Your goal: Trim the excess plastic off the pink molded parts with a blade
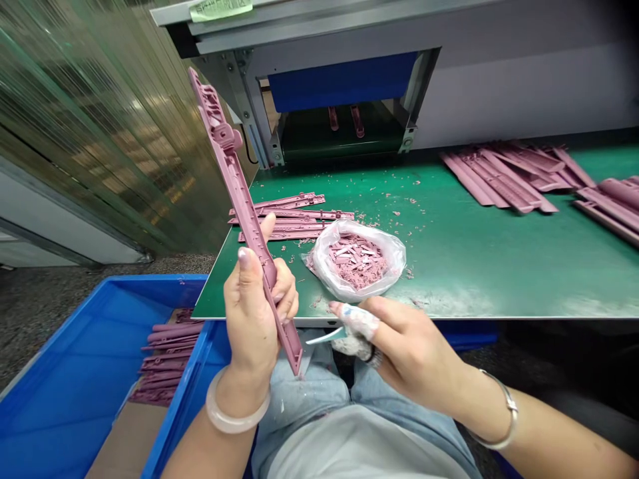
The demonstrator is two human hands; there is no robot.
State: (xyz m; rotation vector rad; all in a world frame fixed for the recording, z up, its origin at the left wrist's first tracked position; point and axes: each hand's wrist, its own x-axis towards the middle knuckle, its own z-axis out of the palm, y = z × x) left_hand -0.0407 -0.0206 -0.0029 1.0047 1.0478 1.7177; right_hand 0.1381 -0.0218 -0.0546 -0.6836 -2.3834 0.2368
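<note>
My left hand [252, 319] closes firmly around a long mauve moulded plastic part [234, 193], while my right hand [412, 349] pinches a small blade [327, 336] just beside it.

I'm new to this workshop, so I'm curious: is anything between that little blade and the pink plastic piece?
Nothing visible is. The small blade in the right hand points at the lower end of the pink plastic part held in the left hand, across a narrow open gap.

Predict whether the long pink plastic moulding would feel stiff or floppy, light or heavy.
Probably stiff: gripped low in the left hand, the long pink plastic moulding stands straight. Likely light for its length, since one hand holds it up. Its ribbed shape seems unlikely to roll.
</note>
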